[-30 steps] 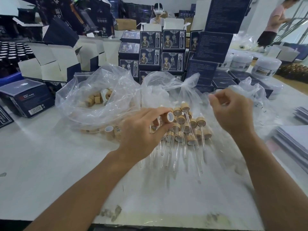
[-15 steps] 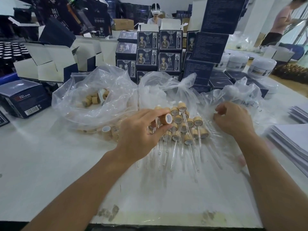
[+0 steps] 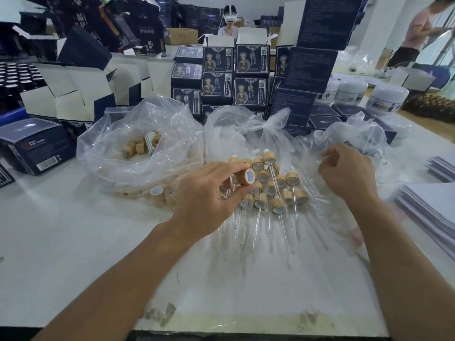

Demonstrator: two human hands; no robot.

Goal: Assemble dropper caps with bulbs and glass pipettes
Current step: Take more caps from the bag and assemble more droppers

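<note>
- Wooden-looking dropper cap (image 3: 246, 176) is pinched between the thumb and fingers of the left hand (image 3: 209, 195), its white-lined opening turned toward the right.
- This cap is held just above the pile of assembled droppers (image 3: 273, 188), which lies on the white table (image 3: 73, 242) with the glass pipettes (image 3: 283, 225) pointing toward the person.
- Right hand (image 3: 347, 172) is at the clear plastic bag on the right (image 3: 357, 134), fingers curled and pinching something thin and clear; I cannot tell if it is a pipette or only the plastic.
- Left of the pile, another clear plastic bag (image 3: 138, 143) holds loose caps (image 3: 136, 146), and some more caps lie at its lower edge.
- Behind the bags stand stacked dark blue boxes (image 3: 251, 60), and white jars (image 3: 386, 97) are at the far right.
- Sheets of white paper (image 3: 433, 205) lie in a stack at the right edge of the table.
</note>
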